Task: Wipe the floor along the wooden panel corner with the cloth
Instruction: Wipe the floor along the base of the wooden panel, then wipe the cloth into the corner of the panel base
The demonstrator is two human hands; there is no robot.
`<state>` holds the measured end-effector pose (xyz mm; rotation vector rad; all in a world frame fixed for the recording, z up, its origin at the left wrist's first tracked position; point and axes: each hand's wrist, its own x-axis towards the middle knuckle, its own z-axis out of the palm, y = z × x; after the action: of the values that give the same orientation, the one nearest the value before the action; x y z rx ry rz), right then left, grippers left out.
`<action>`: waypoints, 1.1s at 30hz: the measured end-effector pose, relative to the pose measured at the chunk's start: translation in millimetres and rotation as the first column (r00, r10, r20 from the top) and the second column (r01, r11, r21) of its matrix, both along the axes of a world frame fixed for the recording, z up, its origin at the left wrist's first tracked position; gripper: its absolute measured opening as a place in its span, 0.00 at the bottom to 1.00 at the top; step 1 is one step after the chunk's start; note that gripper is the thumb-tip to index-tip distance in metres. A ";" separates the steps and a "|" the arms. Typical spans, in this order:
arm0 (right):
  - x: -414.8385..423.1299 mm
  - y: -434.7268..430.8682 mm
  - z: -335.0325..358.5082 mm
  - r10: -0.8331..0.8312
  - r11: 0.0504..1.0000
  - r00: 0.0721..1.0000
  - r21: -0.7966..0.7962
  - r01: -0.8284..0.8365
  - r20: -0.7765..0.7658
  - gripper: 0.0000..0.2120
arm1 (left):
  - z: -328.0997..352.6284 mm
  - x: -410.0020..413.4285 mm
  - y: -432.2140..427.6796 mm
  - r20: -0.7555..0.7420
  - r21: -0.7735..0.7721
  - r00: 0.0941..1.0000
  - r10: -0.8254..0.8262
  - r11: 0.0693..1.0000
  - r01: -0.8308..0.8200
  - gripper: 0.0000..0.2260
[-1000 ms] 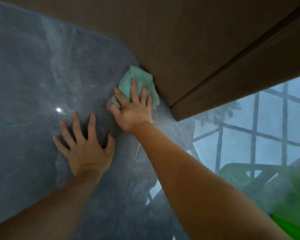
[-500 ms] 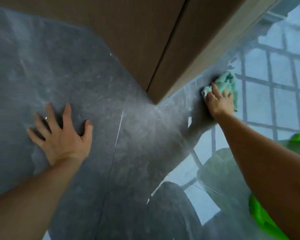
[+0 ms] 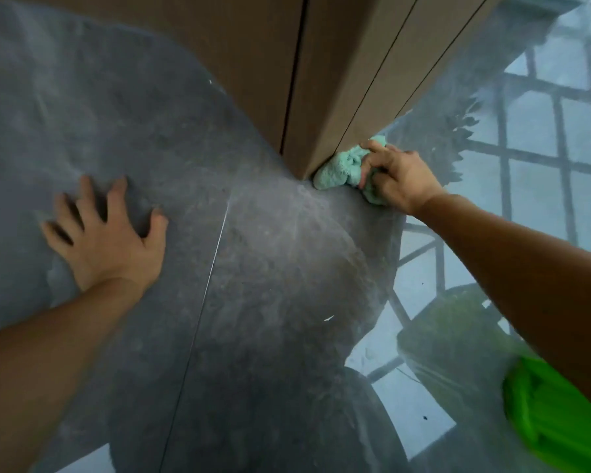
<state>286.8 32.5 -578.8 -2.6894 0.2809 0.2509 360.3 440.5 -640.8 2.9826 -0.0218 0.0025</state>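
A bunched mint-green cloth (image 3: 338,170) lies on the glossy grey floor (image 3: 253,268), pressed against the outer corner of the brown wooden panel (image 3: 338,73). My right hand (image 3: 398,177) is closed on the cloth's right part, just right of the corner's foot. My left hand (image 3: 104,233) rests flat on the floor with its fingers spread, well to the left of the corner. Part of the cloth is hidden under my right hand.
A thin tile joint (image 3: 212,264) runs down the floor between my hands. The floor at the right mirrors a window grid (image 3: 543,158). A bright green garment (image 3: 556,421) shows at the bottom right, under my right forearm.
My right hand has dragged the cloth back along the panel's right side to the corner's foot and bunched it up. The left hand stays planted on the floor.
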 end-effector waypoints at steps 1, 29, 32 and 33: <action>-0.2 10.1 -4.3 -0.053 0.999 0.999 -0.011 0.053 0.006 0.15 | 1.4 0.2 1.8 -0.011 0.005 1.000 -0.002 1.000 0.002 0.30; -275.3 43.0 402.4 -0.312 -0.412 0.390 0.493 0.766 -0.867 0.15 | 458.2 -249.2 -205.3 -0.929 -0.370 0.249 -0.273 0.676 -0.638 0.14; -314.6 -12.0 469.8 -0.449 -0.343 0.448 0.612 0.712 -0.773 0.12 | 511.0 -276.6 -282.1 -0.878 -0.479 0.337 -0.341 0.640 -0.600 0.19; -326.9 -27.9 485.6 -0.501 -0.293 0.465 0.649 0.702 -0.730 0.15 | 522.0 -287.1 -307.8 -0.868 -0.497 0.344 -0.359 0.620 -0.608 0.19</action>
<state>-40.1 4.6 -93.2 -0.8261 1.1200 0.1875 73.2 132.6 -118.7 1.6179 0.3132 -1.3468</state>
